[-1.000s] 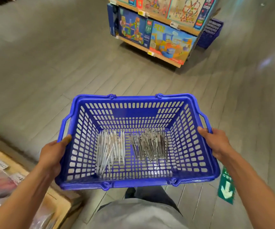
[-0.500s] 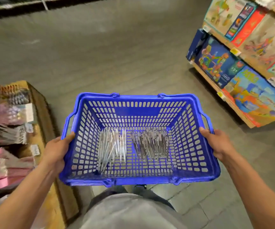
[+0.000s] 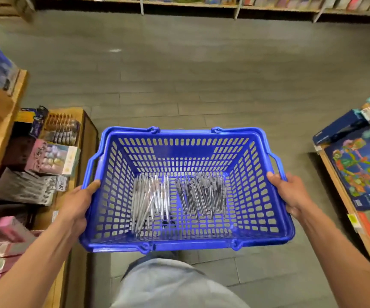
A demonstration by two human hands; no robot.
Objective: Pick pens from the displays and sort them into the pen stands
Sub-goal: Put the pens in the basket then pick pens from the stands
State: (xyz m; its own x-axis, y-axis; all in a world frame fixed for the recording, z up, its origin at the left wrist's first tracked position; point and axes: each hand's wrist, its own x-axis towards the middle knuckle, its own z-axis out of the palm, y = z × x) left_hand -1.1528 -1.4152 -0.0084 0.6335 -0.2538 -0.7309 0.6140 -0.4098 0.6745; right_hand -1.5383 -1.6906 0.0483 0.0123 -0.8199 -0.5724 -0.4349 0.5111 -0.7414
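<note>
Both hands (image 3: 77,203) (image 3: 291,192) grip basket (image 3: 184,135); pens (image 3: 150,201) inside, seemingly two bundles.

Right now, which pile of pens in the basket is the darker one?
The pile on the right, nearer the right hand. Its pens look dark grey or black, while the left pile is pale and silvery.

A wide strip of bare grey floor (image 3: 190,81) is lying open through the middle of the frame, up to the long shelf (image 3: 224,5) along the top. The wooden shelf (image 3: 72,138) full of packs is closing in the left side. The toy boxes (image 3: 357,170) are blocking the right side, and the blue basket (image 3: 184,135) is filling the lower middle.
</note>
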